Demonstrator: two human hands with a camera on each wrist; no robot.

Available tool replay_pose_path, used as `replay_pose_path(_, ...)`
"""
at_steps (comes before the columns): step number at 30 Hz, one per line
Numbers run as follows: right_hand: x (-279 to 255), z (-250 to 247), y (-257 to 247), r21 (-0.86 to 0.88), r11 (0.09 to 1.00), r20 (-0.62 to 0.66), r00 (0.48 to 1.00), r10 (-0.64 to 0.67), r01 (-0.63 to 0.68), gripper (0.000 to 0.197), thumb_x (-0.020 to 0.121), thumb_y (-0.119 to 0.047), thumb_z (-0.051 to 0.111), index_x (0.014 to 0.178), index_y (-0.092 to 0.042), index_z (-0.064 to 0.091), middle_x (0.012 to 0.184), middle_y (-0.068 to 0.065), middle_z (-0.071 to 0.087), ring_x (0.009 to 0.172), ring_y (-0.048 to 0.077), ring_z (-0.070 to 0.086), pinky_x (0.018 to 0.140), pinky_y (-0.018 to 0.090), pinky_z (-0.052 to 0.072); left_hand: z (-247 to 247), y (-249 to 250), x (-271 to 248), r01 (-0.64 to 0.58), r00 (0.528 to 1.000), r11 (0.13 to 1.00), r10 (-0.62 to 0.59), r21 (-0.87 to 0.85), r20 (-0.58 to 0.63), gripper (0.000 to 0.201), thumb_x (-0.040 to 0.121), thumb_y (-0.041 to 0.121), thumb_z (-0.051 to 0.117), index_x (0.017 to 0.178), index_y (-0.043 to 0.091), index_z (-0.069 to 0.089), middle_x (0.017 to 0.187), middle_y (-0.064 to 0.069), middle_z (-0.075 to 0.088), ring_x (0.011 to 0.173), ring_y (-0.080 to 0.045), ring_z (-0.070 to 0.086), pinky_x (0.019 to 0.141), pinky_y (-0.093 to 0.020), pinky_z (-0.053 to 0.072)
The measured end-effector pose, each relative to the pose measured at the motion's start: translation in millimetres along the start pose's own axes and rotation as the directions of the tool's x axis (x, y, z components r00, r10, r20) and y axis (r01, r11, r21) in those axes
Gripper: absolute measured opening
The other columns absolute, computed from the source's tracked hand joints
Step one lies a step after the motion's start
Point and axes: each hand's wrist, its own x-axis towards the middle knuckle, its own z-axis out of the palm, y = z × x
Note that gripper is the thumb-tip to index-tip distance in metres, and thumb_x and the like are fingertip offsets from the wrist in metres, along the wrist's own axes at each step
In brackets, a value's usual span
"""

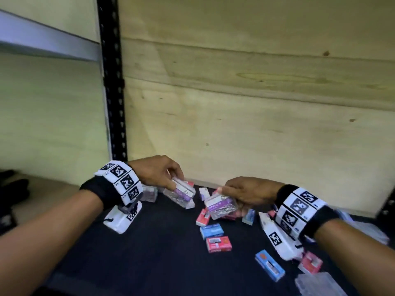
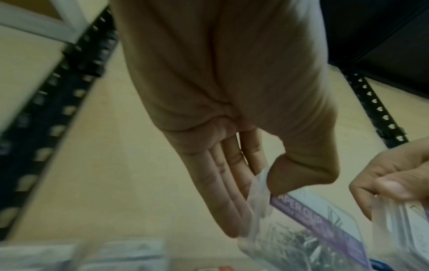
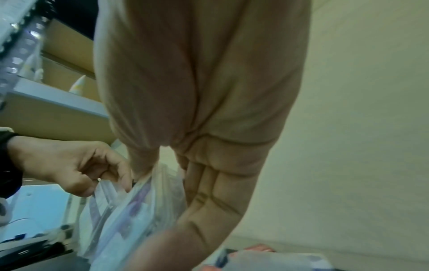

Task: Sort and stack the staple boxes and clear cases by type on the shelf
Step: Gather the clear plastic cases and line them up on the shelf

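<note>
My left hand [image 1: 171,178] pinches a clear case of paper clips with a purple label [image 1: 181,194], thumb on its near side, fingers behind [image 2: 232,192]; the case [image 2: 313,220] tilts just above the dark shelf. My right hand [image 1: 237,197] grips a second clear paper-clip case [image 1: 222,207], a little to the right of the first. In the right wrist view this case [image 3: 139,201] sits between thumb and fingers. Red staple boxes [image 1: 218,244] and blue staple boxes [image 1: 211,231] lie scattered on the shelf below.
The black shelf surface [image 1: 149,253] runs to a plywood back wall [image 1: 256,124]. A perforated black upright [image 1: 113,82] stands at the left. More clear cases lie at the back left [image 1: 149,193] and front right [image 1: 318,284]. A blue box [image 1: 269,264] lies near my right wrist.
</note>
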Motion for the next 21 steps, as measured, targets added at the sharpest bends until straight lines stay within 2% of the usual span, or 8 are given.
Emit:
replay_pose_path(2, 16.4, 15.1, -17.1, -0.001, 0.999, 0.038, 0.999, -0.035, 0.035, 0.051, 0.1, -0.053, 0.042, 0.102, -0.004, 0.056, 0.08, 0.012, 0.068, 0.068, 0.024, 0.065, 0.063, 0.032, 0.054, -3.3, -23.5, -22.2, 0.047, 0.999, 0.999, -0.047, 0.004, -0.012, 0.031, 0.08, 0.02, 0.072, 0.109, 0.03, 0.068, 0.089, 0.02, 0.064, 0.09, -0.008, 0.066, 0.074, -0.014, 0.049)
replay_pose_path(5, 35.4, 33.7, -44.6, -0.264, 0.956, -0.012, 0.991, -0.136, 0.128, 0.053, 0.101, -0.056, 0.037, 0.098, -0.009, 0.061, 0.085, 0.004, 0.065, 0.073, 0.015, 0.059, 0.069, 0.028, 0.047, -2.3, -53.8, -49.4, 0.121, 0.992, 0.992, -0.122, -0.032, -0.027, 0.028, 0.08, 0.018, 0.073, 0.101, 0.035, 0.067, 0.087, 0.018, 0.062, 0.088, -0.008, 0.064, 0.073, -0.014, 0.047)
replay_pose_path(7, 45.8, 47.1, -62.4, -0.346, 0.923, -0.013, 0.983, -0.183, 0.168, 0.055, 0.101, -0.056, 0.037, 0.093, -0.008, 0.063, 0.085, 0.005, 0.065, 0.073, 0.015, 0.055, 0.074, 0.03, 0.044, 0.1, -70.3, -64.5, 0.161, 0.986, 0.986, -0.163, -0.053, -0.04, 0.028, 0.079, 0.018, 0.074, 0.099, 0.036, 0.066, 0.088, 0.018, 0.061, 0.085, -0.007, 0.062, 0.072, -0.013, 0.046)
replay_pose_path(10, 60.9, 68.1, -77.6, -0.314, 0.932, 0.03, 0.983, -0.183, 0.183, 0.045, 0.101, -0.051, 0.042, 0.088, -0.012, 0.059, 0.085, 0.01, 0.073, 0.067, 0.017, 0.063, 0.075, 0.031, 0.052, 4.8, -87.3, -80.7, 0.199, 0.978, 0.977, -0.203, -0.079, -0.04, 0.027, 0.079, 0.016, 0.073, 0.1, 0.032, 0.067, 0.085, 0.018, 0.06, 0.079, -0.003, 0.059, 0.071, -0.013, 0.045)
replay_pose_path(13, 75.8, 82.6, -84.5, -0.267, 0.944, 0.04, 0.981, -0.188, 0.192, 0.044, 0.101, -0.05, 0.044, 0.091, -0.011, 0.059, 0.087, 0.009, 0.075, 0.074, 0.024, 0.073, 0.081, 0.037, 0.059, 9.8, -103.1, -90.6, 0.23, 0.972, 0.968, -0.234, -0.096, -0.027, 0.028, 0.078, 0.015, 0.073, 0.102, 0.031, 0.068, 0.091, 0.013, 0.062, 0.076, -0.001, 0.058, 0.074, -0.015, 0.048)
replay_pose_path(15, 82.4, 86.7, -89.1, -0.256, 0.949, 0.036, 0.983, -0.181, 0.184, 0.042, 0.101, -0.05, 0.044, 0.092, -0.01, 0.058, 0.086, 0.008, 0.075, 0.078, 0.025, 0.074, 0.083, 0.041, 0.059, 12.8, -112.5, -94.8, 0.25, 0.966, 0.962, -0.255, -0.106, -0.032, 0.029, 0.079, 0.017, 0.073, 0.104, 0.031, 0.067, 0.096, 0.012, 0.062, 0.077, 0.0, 0.058, 0.076, -0.016, 0.048)
replay_pose_path(18, 87.0, 90.1, -94.7, -0.243, 0.956, 0.038, 0.986, -0.16, 0.164, 0.037, 0.1, -0.049, 0.046, 0.091, -0.015, 0.056, 0.084, 0.005, 0.074, 0.076, 0.021, 0.073, 0.083, 0.039, 0.06, 15.1, -122.3, -97.8, 0.274, 0.959, 0.954, -0.281, -0.12, -0.041, 0.028, 0.082, 0.019, 0.072, 0.106, 0.03, 0.064, 0.102, 0.01, 0.062, 0.084, -0.002, 0.06, 0.075, -0.015, 0.048)
replay_pose_path(21, 90.5, 93.1, -96.1, -0.28, 0.948, 0.039, 0.988, -0.147, 0.152, 0.036, 0.1, -0.051, 0.045, 0.088, -0.018, 0.055, 0.087, 0.006, 0.074, 0.079, 0.022, 0.073, 0.082, 0.038, 0.06, 16.5, -130.7, -97.8, 0.301, 0.951, 0.951, -0.305, -0.075, -0.051, 0.025, 0.083, 0.023, 0.072, 0.105, 0.03, 0.062, 0.103, 0.01, 0.062, 0.087, -0.005, 0.059, 0.078, -0.016, 0.048)
